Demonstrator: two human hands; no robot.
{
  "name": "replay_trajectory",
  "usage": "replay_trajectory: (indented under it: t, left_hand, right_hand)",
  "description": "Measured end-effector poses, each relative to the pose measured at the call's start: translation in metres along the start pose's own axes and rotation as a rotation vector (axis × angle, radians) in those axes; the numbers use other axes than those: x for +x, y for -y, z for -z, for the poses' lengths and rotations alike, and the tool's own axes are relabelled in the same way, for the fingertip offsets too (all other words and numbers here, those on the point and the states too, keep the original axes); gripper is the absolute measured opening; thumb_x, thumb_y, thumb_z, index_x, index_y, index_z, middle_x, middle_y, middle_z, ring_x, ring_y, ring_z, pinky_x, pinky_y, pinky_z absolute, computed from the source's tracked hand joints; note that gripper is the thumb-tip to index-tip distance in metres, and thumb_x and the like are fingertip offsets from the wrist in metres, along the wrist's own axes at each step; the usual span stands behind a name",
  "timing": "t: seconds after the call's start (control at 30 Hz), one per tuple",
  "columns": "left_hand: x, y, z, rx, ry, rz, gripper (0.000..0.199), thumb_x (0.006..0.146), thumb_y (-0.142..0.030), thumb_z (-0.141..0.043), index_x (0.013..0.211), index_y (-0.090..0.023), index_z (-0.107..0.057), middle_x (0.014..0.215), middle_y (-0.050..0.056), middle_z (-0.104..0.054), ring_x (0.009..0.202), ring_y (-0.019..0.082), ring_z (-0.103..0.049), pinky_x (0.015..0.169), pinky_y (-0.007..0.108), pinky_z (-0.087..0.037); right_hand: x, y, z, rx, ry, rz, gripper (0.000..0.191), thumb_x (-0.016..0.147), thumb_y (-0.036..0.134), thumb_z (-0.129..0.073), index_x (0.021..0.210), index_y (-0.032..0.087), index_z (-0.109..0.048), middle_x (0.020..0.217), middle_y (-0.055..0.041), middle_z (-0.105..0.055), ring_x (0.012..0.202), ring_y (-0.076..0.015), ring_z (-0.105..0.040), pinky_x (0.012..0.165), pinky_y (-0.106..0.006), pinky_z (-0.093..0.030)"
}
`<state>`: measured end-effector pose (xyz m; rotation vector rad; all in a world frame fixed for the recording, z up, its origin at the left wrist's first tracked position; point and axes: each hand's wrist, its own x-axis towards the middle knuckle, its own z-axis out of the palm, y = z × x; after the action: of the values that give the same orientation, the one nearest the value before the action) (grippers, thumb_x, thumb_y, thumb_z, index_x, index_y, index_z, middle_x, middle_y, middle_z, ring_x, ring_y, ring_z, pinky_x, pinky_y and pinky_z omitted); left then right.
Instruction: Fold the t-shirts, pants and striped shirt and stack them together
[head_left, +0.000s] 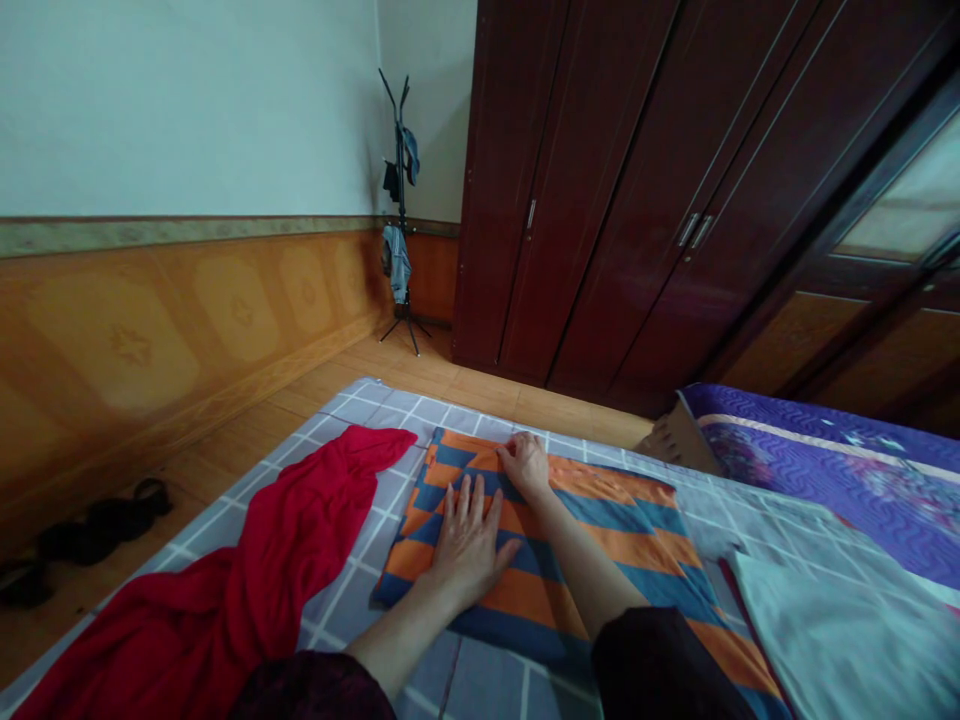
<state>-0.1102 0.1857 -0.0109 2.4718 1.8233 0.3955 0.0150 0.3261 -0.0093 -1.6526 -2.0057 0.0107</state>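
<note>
While left hand (469, 545) and right hand (525, 465) lie open, palms down, on orange-and-blue striped cloth (525, 595): no grip; looks soft, light, prob. best held at edges.

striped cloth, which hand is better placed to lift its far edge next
Right, probably: the right hand already rests at the far edge of the striped cloth, while the left hand lies flat further in, nearer the cloth's middle.
</note>
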Motion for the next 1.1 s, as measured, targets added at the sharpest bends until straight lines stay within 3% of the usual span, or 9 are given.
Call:
replay_trajectory:
  t: [0.1, 0.2, 0.3, 0.4, 0.53, 0.67, 0.73, 0.93, 1.1]
  left_hand:
    - [0.0, 0.0, 0.0, -0.019, 0.001, 0.005, 0.068, 0.089, -0.057, -0.036, 0.144, -0.018, -0.028, 0.152, 0.015, -0.017, 0.14, 0.035, -0.006, 0.11, 0.057, -0.011]
    - [0.001, 0.0, -0.001, -0.022, -0.006, 0.01, 0.067, 0.089, -0.057, -0.035, 0.143, -0.018, -0.031, 0.151, 0.016, -0.02, 0.14, 0.035, -0.007, 0.11, 0.057, -0.011]
    - [0.002, 0.0, -0.002, 0.0, -0.019, 0.013, 0.067, 0.088, -0.058, -0.037, 0.141, -0.017, -0.037, 0.15, 0.016, -0.024, 0.139, 0.036, -0.011, 0.11, 0.057, -0.012]
    - [0.001, -0.001, -0.002, 0.026, -0.039, 0.0, 0.066, 0.088, -0.058, -0.039, 0.139, -0.017, -0.041, 0.148, 0.017, -0.028, 0.138, 0.037, -0.015, 0.11, 0.056, -0.013]
    - [0.0, -0.002, -0.001, 0.053, -0.062, -0.002, 0.064, 0.089, -0.056, -0.039, 0.139, -0.018, -0.04, 0.148, 0.017, -0.029, 0.138, 0.037, -0.017, 0.109, 0.057, -0.014]
    - [0.0, -0.003, 0.0, 0.069, -0.058, 0.0, 0.063, 0.089, -0.055, -0.039, 0.14, -0.017, -0.039, 0.147, 0.019, -0.029, 0.138, 0.037, -0.017, 0.109, 0.057, -0.015]
    - [0.0, -0.004, 0.001, 0.076, -0.049, 0.005, 0.062, 0.089, -0.053, -0.04, 0.14, -0.017, -0.038, 0.147, 0.019, -0.029, 0.137, 0.037, -0.018, 0.109, 0.056, -0.015]
    - [0.0, -0.003, 0.0, 0.087, -0.043, 0.006, 0.062, 0.089, -0.052, -0.042, 0.14, -0.017, -0.038, 0.147, 0.02, -0.028, 0.138, 0.037, -0.017, 0.109, 0.055, -0.014]
    - [0.001, -0.002, -0.001, 0.067, -0.042, 0.009, 0.064, 0.089, -0.056, -0.039, 0.14, -0.018, -0.038, 0.148, 0.019, -0.027, 0.138, 0.036, -0.016, 0.109, 0.055, -0.014]
  right_hand:
    - [0.009, 0.003, 0.001, -0.031, 0.0, -0.028, 0.022, 0.089, 0.036, -0.054, 0.097, 0.016, -0.06, 0.102, -0.0047, -0.061, 0.093, -0.0172, -0.057, 0.084, -0.039, -0.046]
    - [0.001, 0.012, 0.009, -0.056, -0.001, -0.015, 0.021, 0.09, 0.03, -0.051, 0.103, 0.016, -0.06, 0.109, -0.0083, -0.06, 0.101, -0.0202, -0.056, 0.089, -0.041, -0.044]
    - [-0.026, 0.025, 0.022, -0.074, 0.012, 0.06, 0.031, 0.088, 0.027, -0.051, 0.116, 0.013, -0.056, 0.124, -0.0147, -0.055, 0.117, -0.0247, -0.047, 0.096, -0.04, -0.038]
    - [-0.064, 0.026, 0.041, -0.097, 0.056, 0.151, 0.044, 0.084, 0.03, -0.055, 0.125, 0.017, -0.051, 0.138, -0.0109, -0.044, 0.124, -0.0242, -0.04, 0.1, -0.038, -0.035]
    - [-0.086, -0.016, 0.074, -0.182, 0.071, 0.057, 0.034, 0.086, 0.028, -0.05, 0.117, 0.018, -0.057, 0.129, -0.0102, -0.053, 0.117, -0.0226, -0.047, 0.098, -0.035, -0.036]
    - [-0.068, -0.077, 0.101, -0.312, 0.018, -0.219, 0.029, 0.089, 0.029, -0.045, 0.099, 0.01, -0.064, 0.108, -0.019, -0.06, 0.107, -0.029, -0.051, 0.09, -0.04, -0.038]
    - [-0.059, -0.096, 0.103, -0.35, 0.024, -0.3, 0.028, 0.087, 0.034, -0.051, 0.088, 0.011, -0.066, 0.099, -0.0173, -0.062, 0.102, -0.0287, -0.053, 0.086, -0.04, -0.04]
    - [-0.053, -0.11, 0.089, -0.388, 0.019, -0.391, 0.025, 0.089, 0.039, -0.053, 0.097, 0.016, -0.06, 0.104, -0.0046, -0.06, 0.097, -0.0184, -0.056, 0.087, -0.041, -0.044]
    - [-0.052, -0.103, 0.096, -0.372, 0.004, -0.341, 0.023, 0.09, 0.03, -0.047, 0.092, 0.012, -0.062, 0.103, -0.0137, -0.061, 0.104, -0.0256, -0.052, 0.088, -0.041, -0.04]
